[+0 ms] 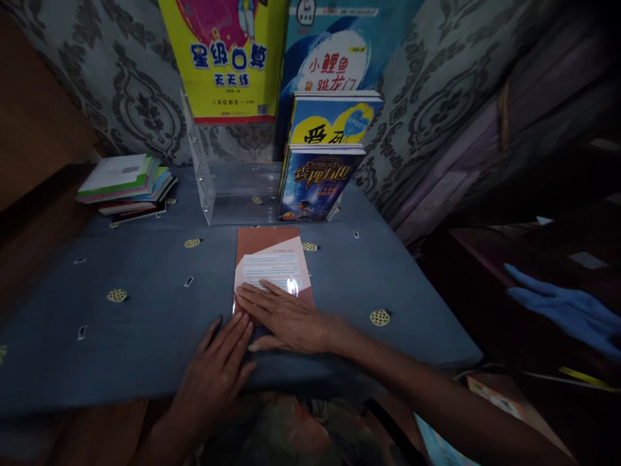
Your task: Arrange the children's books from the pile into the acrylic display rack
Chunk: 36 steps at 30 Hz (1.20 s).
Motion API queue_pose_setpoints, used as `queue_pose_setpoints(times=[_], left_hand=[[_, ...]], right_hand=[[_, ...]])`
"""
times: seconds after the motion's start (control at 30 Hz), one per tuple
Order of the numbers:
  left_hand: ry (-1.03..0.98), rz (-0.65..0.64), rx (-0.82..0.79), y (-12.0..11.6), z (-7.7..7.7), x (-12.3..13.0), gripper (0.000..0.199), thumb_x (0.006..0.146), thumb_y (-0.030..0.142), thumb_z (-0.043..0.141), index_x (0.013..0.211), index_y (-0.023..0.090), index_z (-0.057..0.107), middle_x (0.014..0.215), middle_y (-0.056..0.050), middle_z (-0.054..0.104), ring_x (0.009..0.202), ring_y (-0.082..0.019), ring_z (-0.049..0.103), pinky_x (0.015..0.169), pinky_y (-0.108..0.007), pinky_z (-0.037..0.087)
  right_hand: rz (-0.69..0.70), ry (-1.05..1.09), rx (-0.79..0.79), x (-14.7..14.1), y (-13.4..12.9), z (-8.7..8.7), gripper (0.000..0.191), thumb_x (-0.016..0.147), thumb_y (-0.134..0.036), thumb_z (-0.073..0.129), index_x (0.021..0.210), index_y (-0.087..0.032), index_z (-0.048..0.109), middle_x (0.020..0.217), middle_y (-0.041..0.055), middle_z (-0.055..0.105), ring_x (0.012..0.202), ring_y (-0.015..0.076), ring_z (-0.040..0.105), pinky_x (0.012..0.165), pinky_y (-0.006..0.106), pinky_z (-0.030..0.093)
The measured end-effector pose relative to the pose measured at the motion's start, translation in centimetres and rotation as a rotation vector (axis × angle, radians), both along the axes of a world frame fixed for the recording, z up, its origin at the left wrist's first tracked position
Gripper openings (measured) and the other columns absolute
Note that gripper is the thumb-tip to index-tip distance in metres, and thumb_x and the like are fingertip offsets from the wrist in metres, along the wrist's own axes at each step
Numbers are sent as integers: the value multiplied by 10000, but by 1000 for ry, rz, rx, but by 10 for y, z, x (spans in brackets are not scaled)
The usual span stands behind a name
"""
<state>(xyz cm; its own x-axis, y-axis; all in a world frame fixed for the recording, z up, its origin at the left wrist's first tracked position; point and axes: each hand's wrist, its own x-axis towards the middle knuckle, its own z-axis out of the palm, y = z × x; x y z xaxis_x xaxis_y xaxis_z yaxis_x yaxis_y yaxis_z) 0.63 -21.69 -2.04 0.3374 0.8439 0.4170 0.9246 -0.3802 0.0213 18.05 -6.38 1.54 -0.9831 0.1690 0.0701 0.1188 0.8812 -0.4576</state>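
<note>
A thin brown and pink booklet [272,259] lies flat on the blue patterned cloth of the table [155,310]. Its printed text looks upside down from here, and light glares off its glossy cover. My right hand [286,318] rests flat across the booklet's lower part, fingers pointing left. My left hand [218,359] touches the booklet's lower left corner with its fingertips, and its fingers are stretched out. The fingertips of both hands are close together there. Behind the booklet stands a clear stepped rack [233,210], with a dark blue book [317,184] at its front right.
On the rack's upper steps stand a yellow workbook [233,65], a teal book [330,45] and a blue-yellow book [334,120]. Stacked books [126,181] sit at the back left. A blue glove [563,307] shows beyond the table's right edge.
</note>
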Motion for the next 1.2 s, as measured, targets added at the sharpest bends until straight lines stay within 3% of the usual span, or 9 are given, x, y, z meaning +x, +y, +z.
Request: queue_pose_setpoints(times=[0.2, 0.43, 0.67, 0.8, 1.2], left_hand=[[8, 11, -27, -1, 0, 1, 380, 1004, 263, 453, 1341, 117, 551, 1378, -157, 636, 1326, -278, 568, 1114, -507, 446], [15, 20, 0, 0, 3, 3, 443, 1014, 256, 428, 1422, 95, 495, 1395, -151, 626, 1309, -250, 585, 1121, -455, 451], [-3, 19, 22, 1, 0, 3, 425, 1016, 255, 441, 1401, 96, 526, 1396, -138, 628, 1313, -233, 581, 1163, -441, 411], [-24, 10, 21, 2, -1, 2, 467, 1016, 234, 431, 1464, 104, 465, 1404, -127, 624, 1327, -225, 571, 1161, -431, 414], [-24, 32, -19, -1, 2, 2, 588, 1036, 272, 412, 1592, 169, 250, 1466, -94, 573, 1357, -219, 542, 1113, -417, 461]], right_hand=[[-9, -15, 47, -14, 16, -7, 739, 1003, -611, 416, 1568, -146, 313, 1634, 142, 311, 1537, 206, 225, 1286, 414, 117], [-37, -3, 109, -34, 42, -15, 716, 1012, -602, 401, 1571, -163, 311, 1646, 125, 285, 1544, 216, 196, 1284, 423, 138], [-128, -24, 147, -62, 77, -19, 725, 1010, -587, 424, 1537, -91, 369, 1625, 170, 314, 1539, 250, 217, 1276, 453, 147], [-169, -12, 157, -72, 96, -22, 735, 1022, -590, 380, 1546, -76, 348, 1631, 167, 299, 1544, 255, 199, 1271, 455, 146], [-515, -10, 198, -67, 103, -21, 711, 1038, -529, 323, 1534, -20, 352, 1621, 202, 308, 1533, 271, 243, 1249, 432, 202]])
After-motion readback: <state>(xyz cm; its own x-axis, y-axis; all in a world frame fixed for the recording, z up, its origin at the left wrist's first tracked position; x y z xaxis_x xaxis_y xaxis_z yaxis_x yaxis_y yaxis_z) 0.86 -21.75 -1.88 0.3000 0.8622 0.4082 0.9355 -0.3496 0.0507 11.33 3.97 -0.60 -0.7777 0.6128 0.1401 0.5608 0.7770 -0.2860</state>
